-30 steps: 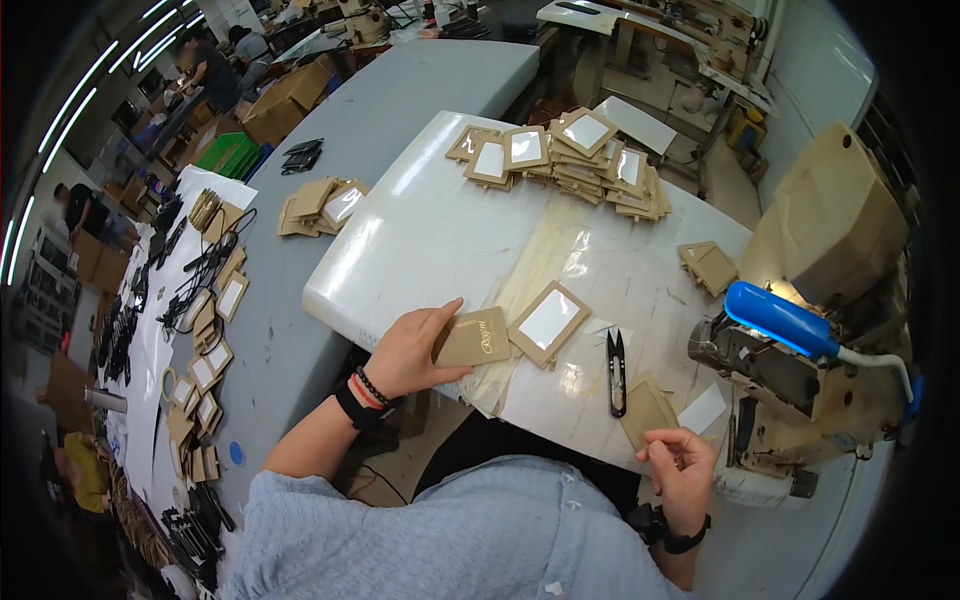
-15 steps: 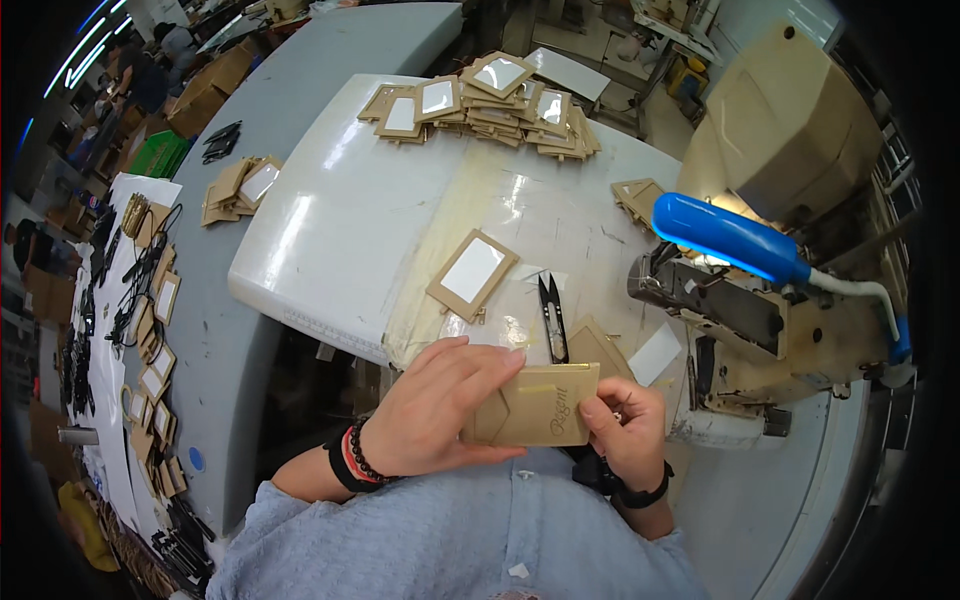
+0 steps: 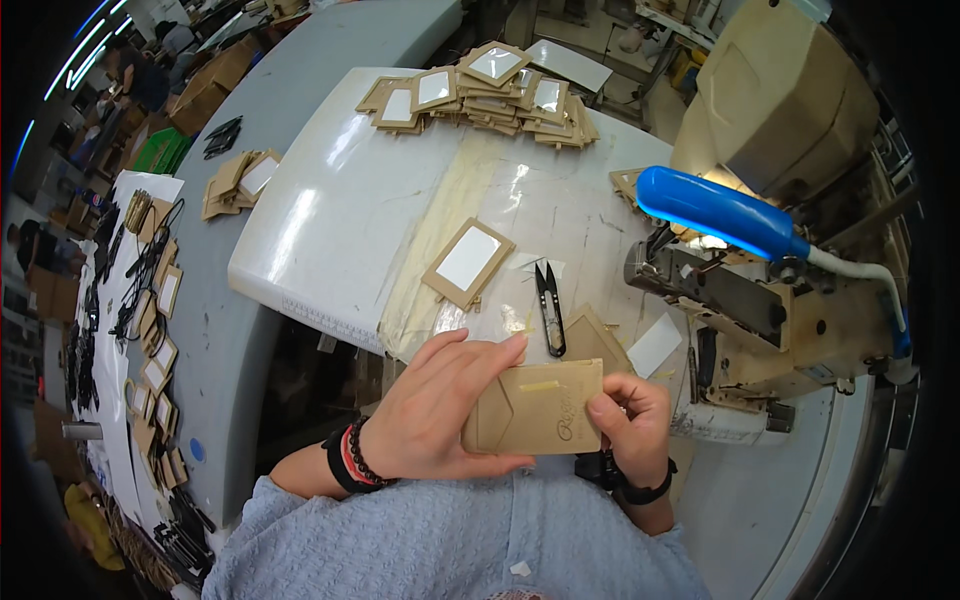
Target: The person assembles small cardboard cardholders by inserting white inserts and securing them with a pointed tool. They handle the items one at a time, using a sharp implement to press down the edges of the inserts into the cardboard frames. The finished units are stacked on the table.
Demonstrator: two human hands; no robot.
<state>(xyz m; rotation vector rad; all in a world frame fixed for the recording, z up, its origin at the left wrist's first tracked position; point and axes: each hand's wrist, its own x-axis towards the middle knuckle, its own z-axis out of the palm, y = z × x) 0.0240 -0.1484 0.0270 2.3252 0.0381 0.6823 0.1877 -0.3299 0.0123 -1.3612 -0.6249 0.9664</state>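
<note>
A tan card holder (image 3: 537,410) with stamped lettering and a small yellow strip on its face is held up close to my body. My left hand (image 3: 425,412) grips its left end, thumb below and fingers along the top. My right hand (image 3: 634,422) pinches its right edge between thumb and curled fingers. Just beyond lie black thread snips (image 3: 549,310) on the white work table. Left of the snips rests another tan card holder (image 3: 468,264), its white window facing up. A flat tan piece (image 3: 590,338) lies partly hidden behind the held one.
A heap of tan card holders (image 3: 490,95) covers the table's far side. At right stands a sewing machine (image 3: 715,300) with a blue lamp (image 3: 715,222) over it. A white card (image 3: 655,346) lies near it. More holders (image 3: 240,183) sit on the grey table (image 3: 330,50) at left.
The held card holder has tilted so its face shows more fully, and it sits slightly lower. Both hands keep their hold. The view has shifted slightly.
</note>
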